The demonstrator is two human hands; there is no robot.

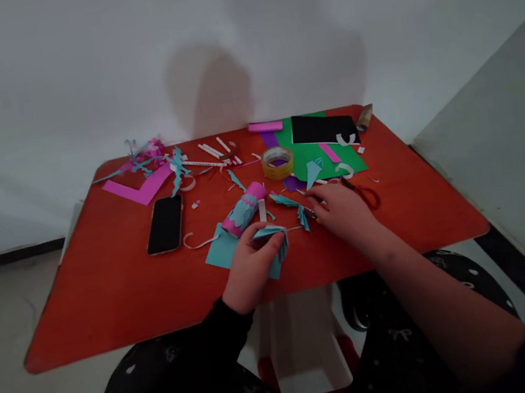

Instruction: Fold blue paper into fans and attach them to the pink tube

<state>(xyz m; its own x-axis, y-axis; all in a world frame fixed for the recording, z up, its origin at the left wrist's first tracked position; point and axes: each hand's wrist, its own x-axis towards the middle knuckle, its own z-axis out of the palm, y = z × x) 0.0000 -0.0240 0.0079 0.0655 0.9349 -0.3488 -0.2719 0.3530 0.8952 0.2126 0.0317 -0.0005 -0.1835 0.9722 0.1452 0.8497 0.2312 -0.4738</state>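
My left hand (251, 267) is closed on a pleated light-blue paper (280, 247) near the table's front edge. Under it lies a flat light-blue sheet (220, 250). My right hand (342, 211) is at the table with its fingers drawn together near a second pleated blue paper (286, 200). A small dark or shiny thing shows at its fingertips, too small to name. Orange-handled scissors (370, 195) lie just beyond that hand, partly hidden by it. Between the hands and the back lies a pink tube (244, 210) wrapped in scalloped blue paper.
On the red table (122, 296) are a phone (164, 224), a roll of tape (278, 163), a green sheet (310, 164), a black sheet (323, 128) and a pink paper angle (142, 189). Paper scraps and white sticks (211, 151) lie toward the back wall.
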